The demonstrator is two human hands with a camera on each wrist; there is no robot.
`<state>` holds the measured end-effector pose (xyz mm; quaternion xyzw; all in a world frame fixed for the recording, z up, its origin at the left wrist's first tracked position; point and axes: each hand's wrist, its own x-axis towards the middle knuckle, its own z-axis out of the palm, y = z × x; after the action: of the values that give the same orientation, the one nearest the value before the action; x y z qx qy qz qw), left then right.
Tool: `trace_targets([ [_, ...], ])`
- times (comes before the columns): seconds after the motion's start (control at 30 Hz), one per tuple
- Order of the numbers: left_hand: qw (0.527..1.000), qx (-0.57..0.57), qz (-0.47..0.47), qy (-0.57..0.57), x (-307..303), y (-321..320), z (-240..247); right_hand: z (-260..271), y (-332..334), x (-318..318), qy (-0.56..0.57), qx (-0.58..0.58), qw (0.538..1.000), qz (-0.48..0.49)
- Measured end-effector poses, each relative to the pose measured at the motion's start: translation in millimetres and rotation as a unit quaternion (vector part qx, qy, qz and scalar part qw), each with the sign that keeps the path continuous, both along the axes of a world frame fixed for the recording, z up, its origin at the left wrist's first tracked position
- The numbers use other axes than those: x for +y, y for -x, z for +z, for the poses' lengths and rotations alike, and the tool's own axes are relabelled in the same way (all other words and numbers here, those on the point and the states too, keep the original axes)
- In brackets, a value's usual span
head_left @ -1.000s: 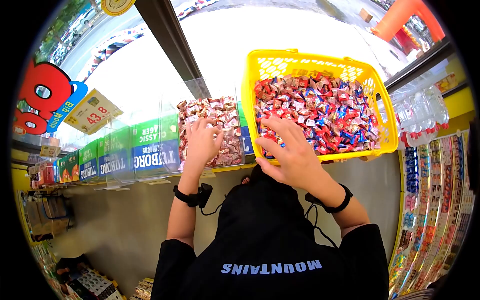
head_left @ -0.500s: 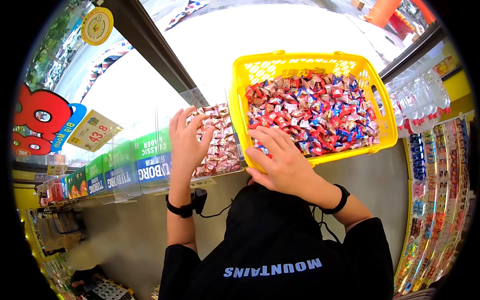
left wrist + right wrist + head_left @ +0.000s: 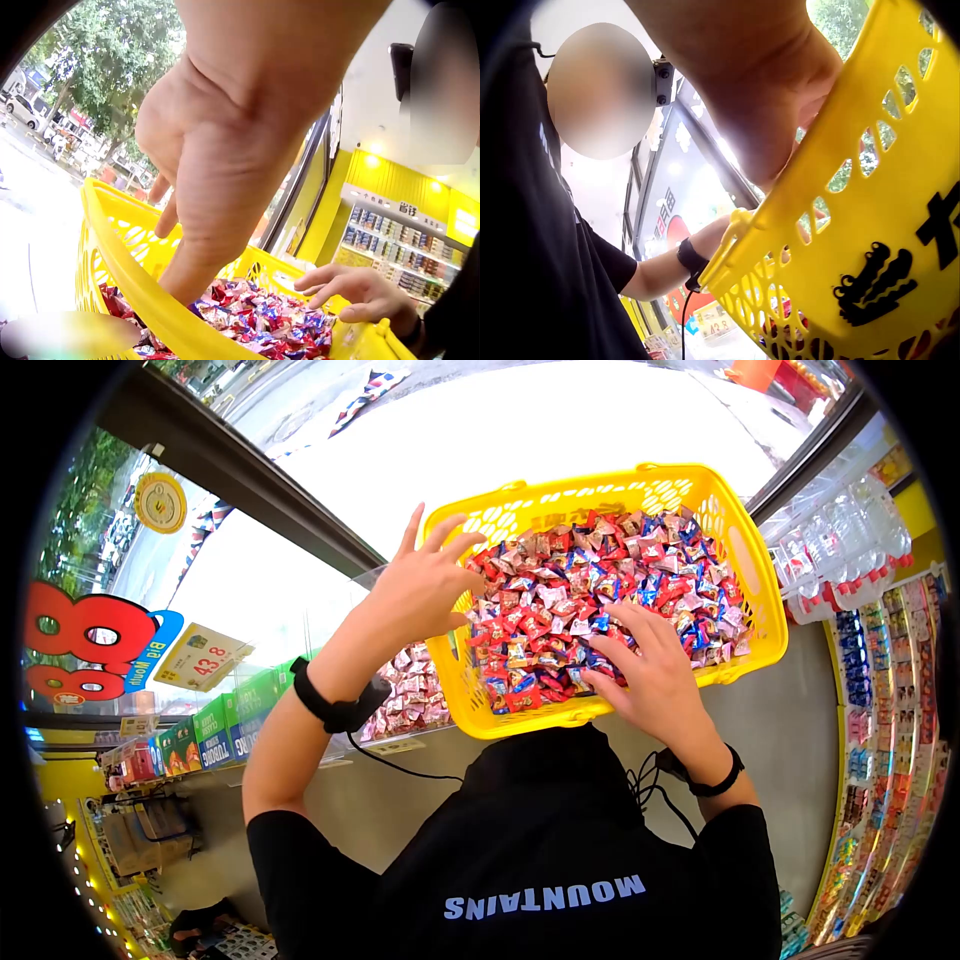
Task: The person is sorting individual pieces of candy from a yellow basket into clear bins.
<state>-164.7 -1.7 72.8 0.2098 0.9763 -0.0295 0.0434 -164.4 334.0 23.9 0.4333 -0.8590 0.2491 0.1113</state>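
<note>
A yellow plastic basket [image 3: 518, 722], filled with red, blue and pink wrapped candies [image 3: 570, 595], stands in front of the person. Over its left rim is the left hand [image 3: 418, 588], fingers spread and gripping nothing; in the left wrist view its thumb side reaches down behind the rim. The right hand [image 3: 655, 678] hovers across the near rim, its loosely bent fingers just above the candies. That right hand [image 3: 360, 291] also appears empty in the left wrist view. Pink-wrapped candies [image 3: 408, 695] lie in a clear bin left of the basket, partly hidden by the left forearm.
Green and blue beer boxes [image 3: 250, 700] line the ledge to the left, near a price sign [image 3: 203, 657]. Clear bottles [image 3: 845, 555] stand right of the basket. Stocked shelves [image 3: 885, 760] run along the right, and a window frame [image 3: 250, 480] crosses behind.
My left hand has moved right from above the pink candy bin to the basket's left rim. The right hand has shifted further right over the candies. The basket appears turned and further left in view.
</note>
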Motion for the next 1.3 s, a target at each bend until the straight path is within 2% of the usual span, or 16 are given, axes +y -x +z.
trace_targets([
  [0.1, 0.990, -0.100, -0.032, 0.093, 11, 27, -19, -1, 8, 10, 0.013, -0.029, 0.999, -0.008],
  [0.23, 0.972, -0.130, -0.050, 0.188, 12, 45, -64, -3, 14, 15, 0.029, -0.064, 0.997, -0.013],
  [0.37, 0.962, -0.142, -0.059, 0.224, 4, 47, -88, -5, 16, 14, 0.045, -0.064, 0.997, -0.004],
  [0.67, 0.958, -0.179, -0.047, 0.220, 15, 50, -62, -8, 16, 17, 0.052, -0.067, 0.996, -0.001],
  [0.9, 0.970, -0.106, -0.061, 0.209, 15, 42, -64, -6, 16, 14, 0.047, -0.067, 0.997, -0.011],
  [1.0, 0.980, -0.114, -0.045, 0.154, 21, 46, -34, -6, 13, 12, 0.045, -0.071, 0.996, -0.025],
  [1.13, 0.994, -0.095, -0.045, -0.006, 13, 31, 8, -5, 11, 5, 0.031, -0.045, 0.998, -0.040],
  [1.23, 0.989, -0.067, -0.064, -0.117, 3, 6, 14, -3, 4, -15, 0.078, -0.030, 0.996, -0.033],
  [1.3, 0.980, -0.090, -0.056, -0.169, 2, -10, 23, 15, -7, -39, 0.079, -0.020, 0.997, -0.008],
])
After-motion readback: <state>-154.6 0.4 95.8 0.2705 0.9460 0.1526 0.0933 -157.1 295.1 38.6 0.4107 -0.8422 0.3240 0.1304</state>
